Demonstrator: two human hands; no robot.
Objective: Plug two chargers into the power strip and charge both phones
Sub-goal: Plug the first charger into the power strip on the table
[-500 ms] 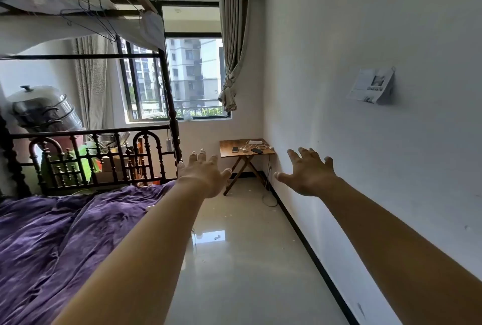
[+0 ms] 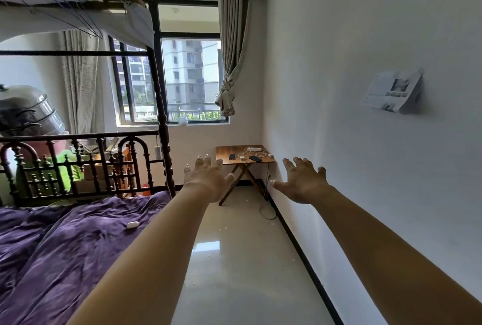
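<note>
A small wooden folding table [image 2: 224,151] stands in the far corner under the window. On it lie a white power strip [image 2: 254,148], two dark phones [image 2: 232,156] [image 2: 255,158], and a tangle of white charger cables [image 2: 258,154]. My left hand [image 2: 208,181] and my right hand [image 2: 303,181] are stretched out in front of me with the fingers spread and nothing in them. Both are well short of the table, across the room from it.
A bed with a purple cover [image 2: 65,246] and a dark metal frame [image 2: 161,105] fills the left side. A small white object [image 2: 132,224] lies on the cover. A glossy tiled floor [image 2: 234,259] runs between the bed and the white wall [image 2: 365,142] to the table. A cord [image 2: 267,204] trails down by the baseboard.
The view has shifted slightly and the table looks a little nearer. Both hands stay stretched out and spread, holding nothing.
</note>
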